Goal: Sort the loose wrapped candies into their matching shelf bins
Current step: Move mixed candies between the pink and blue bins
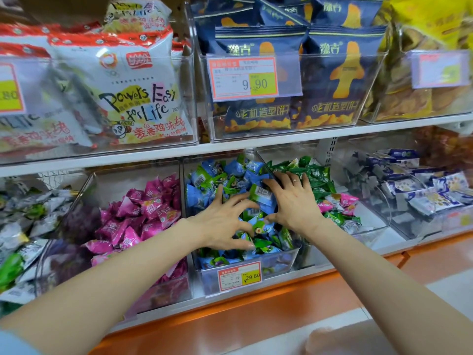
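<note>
Blue-wrapped candies (pixel 204 193), too many to count, heaped in the clear middle bin (pixel 281 262) at frame centre, on the lower shelf. One barcoded candy (pixel 263 195) on top between two hands, long axis slanting from upper left down to the right, touching the right hand (pixel 294 203), just beside the left hand (pixel 225 221). Right hand splayed flat on the heap, gripping nothing. Left hand clawed over it; cannot tell whether anything is pinched. Roughly three pink strays (pixel 335 201) right of the right hand, among green candies (pixel 317 175); matching pink candies (pixel 153 203) one bin left
</note>
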The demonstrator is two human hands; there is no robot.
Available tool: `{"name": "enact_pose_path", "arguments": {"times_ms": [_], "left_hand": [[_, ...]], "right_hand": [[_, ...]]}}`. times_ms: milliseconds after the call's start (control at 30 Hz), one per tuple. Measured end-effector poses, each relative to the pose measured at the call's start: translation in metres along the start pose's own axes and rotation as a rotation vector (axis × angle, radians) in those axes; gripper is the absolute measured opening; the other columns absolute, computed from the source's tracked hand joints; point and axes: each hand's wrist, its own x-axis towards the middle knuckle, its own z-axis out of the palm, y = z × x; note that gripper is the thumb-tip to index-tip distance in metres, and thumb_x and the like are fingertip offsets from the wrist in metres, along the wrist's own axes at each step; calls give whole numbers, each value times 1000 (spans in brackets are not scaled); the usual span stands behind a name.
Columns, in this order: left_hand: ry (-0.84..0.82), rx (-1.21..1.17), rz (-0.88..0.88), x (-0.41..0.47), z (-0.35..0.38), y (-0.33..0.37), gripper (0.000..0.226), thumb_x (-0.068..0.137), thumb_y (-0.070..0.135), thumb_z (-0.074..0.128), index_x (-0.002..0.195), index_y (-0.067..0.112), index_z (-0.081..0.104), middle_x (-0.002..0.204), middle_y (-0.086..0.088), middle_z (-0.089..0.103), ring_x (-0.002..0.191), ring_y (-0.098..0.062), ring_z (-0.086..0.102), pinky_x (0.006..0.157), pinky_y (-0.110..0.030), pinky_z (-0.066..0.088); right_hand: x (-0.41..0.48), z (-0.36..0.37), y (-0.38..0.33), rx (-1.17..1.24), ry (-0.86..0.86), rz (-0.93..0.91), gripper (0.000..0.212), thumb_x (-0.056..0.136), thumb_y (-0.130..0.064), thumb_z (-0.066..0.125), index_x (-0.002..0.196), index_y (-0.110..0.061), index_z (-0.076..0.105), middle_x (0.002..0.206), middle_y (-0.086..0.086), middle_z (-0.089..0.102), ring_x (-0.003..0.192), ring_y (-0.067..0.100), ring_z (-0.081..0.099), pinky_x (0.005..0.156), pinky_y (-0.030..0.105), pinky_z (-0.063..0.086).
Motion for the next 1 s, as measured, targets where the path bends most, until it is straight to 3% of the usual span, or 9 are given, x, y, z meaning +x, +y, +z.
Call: {"name": "enact_pose_path", "arguments": {"times_ms": [167, 267, 367, 467, 567, 700, 833, 900, 1000], "left_hand": [[97, 1, -47, 4, 1, 8, 42, 90, 58, 42, 98, 25, 67, 150, 2, 22, 143, -20, 1, 110, -64, -7], [126, 17, 9, 5, 5, 5, 28, 92, 45, 46, 115, 32, 56, 150, -1, 21, 143, -24, 0, 109, -65, -6], [44, 90, 38, 4, 2, 0, 41, 95, 45, 40, 136, 49, 35, 153, -2, 11, 144, -26, -4, 107, -67, -6], [18, 203, 20, 6, 0, 0, 48, 95, 51, 35, 141, 51, 22, 154, -1, 9, 144, -26, -3, 105, -69, -6], [34, 207, -27, 8, 0, -3, 53, 91, 54, 40, 142, 49, 23, 152, -2, 12, 143, -25, -1, 105, -70, -6], [44, 180, -50, 9, 1, -8, 58, 89, 57, 43, 142, 49, 22, 151, 1, 14, 142, -24, 2, 108, -66, -5], [54, 152, -48, 9, 2, -12, 60, 88, 59, 44, 142, 50, 20, 152, 2, 14, 142, -23, 2, 111, -60, -4], [54, 147, -44, 10, 3, -14, 61, 88, 58, 44, 143, 46, 21, 153, 1, 12, 143, -22, 0, 112, -59, -3], [41, 153, -25, 10, 2, -17, 60, 89, 57, 43, 144, 44, 21, 153, 1, 12, 143, -22, -1, 111, -61, -2]], "right_hand": [[-2, 1, 0, -3, 10, -2, 92, 70, -55, 71, 144, -26, 26, 148, 5, 29, 138, 27, 23, 114, 50, 9], [-2, 1, 0, -6, -5, 8, 92, 70, -54, 72, 144, -26, 26, 148, 5, 29, 138, 27, 23, 114, 50, 8], [-2, 0, -1, 3, -14, 13, 90, 71, -52, 72, 144, -27, 26, 148, 5, 29, 138, 27, 24, 114, 50, 7], [-1, 0, -1, 18, -2, 11, 85, 73, -48, 71, 144, -26, 28, 147, 6, 31, 136, 28, 26, 114, 50, 8], [-3, -1, 2, 66, 7, -8, 82, 77, -42, 69, 144, -24, 27, 146, 6, 32, 134, 28, 28, 113, 47, 16], [-12, -6, 6, 205, 94, -93, 75, 76, -31, 72, 141, -18, 36, 137, 8, 42, 126, 31, 36, 101, 42, 32], [-19, -5, 0, 247, 332, -318, 32, 76, -20, 59, 108, -13, 62, 98, 7, 58, 91, 25, 46, 73, 37, 41], [-23, -5, -3, 276, 263, -428, 25, 78, -15, 49, 95, -12, 67, 87, 5, 59, 82, 24, 48, 69, 34, 41], [-30, 0, -2, 277, -14, -496, 19, 79, -9, 61, 92, -17, 71, 89, 2, 66, 84, 25, 60, 73, 35, 47]]}}
